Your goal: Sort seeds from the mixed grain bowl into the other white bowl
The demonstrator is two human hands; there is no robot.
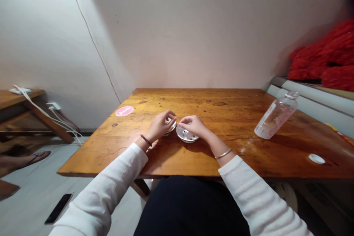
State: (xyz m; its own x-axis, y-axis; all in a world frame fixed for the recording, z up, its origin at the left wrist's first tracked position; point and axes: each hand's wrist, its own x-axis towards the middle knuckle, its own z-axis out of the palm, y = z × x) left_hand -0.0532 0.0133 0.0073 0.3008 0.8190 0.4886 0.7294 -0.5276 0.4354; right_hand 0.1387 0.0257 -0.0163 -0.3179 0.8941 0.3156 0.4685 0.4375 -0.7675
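Note:
Two small white bowls stand side by side on the wooden table. My left hand (161,124) is over the left bowl (173,130) and covers most of it; thumb and fingers are pinched together. Above the right bowl (187,141), which has a few small dark and yellowish bits inside, my right hand (195,127) pinches with thumb and forefinger. The two sets of fingertips are close to each other, a small gap apart. Whatever they hold is too small to make out.
A clear plastic bottle (277,115) without its cap stands at the right, its white cap (316,159) lying nearer the edge. On the wooden table (229,107) a pink round sticker (124,111) sits at the left. A phone (58,208) lies on the floor.

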